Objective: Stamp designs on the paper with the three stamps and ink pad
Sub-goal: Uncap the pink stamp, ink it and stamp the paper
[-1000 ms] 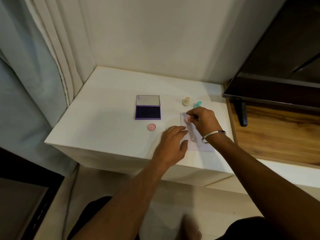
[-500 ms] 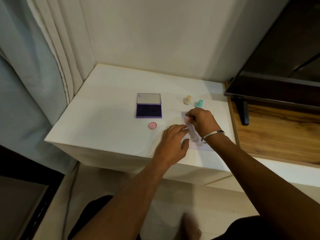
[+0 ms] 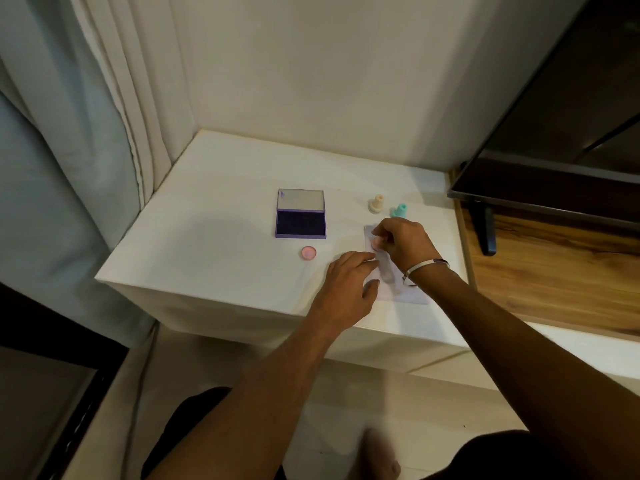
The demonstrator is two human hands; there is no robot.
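My right hand [image 3: 401,242] grips a pink stamp [image 3: 376,242] and holds it down on the far part of a pale paper sheet [image 3: 388,275]. My left hand [image 3: 349,282] lies flat with fingers spread on the paper's left edge, pinning it. The purple ink pad [image 3: 300,221] sits open to the left, lid tipped back. A pink round cap [image 3: 308,253] lies in front of the pad. A cream stamp [image 3: 376,204] and a teal stamp [image 3: 399,211] stand upright just beyond the paper.
Everything rests on a white table [image 3: 207,244] whose front edge is close to my left wrist. Curtains [image 3: 104,116] hang at the left. A dark TV screen [image 3: 554,140] on a stand sits over a wooden surface [image 3: 554,271] at the right.
My right hand with the pink stamp has shifted slightly nearer on the paper. The left hand has stayed in place.
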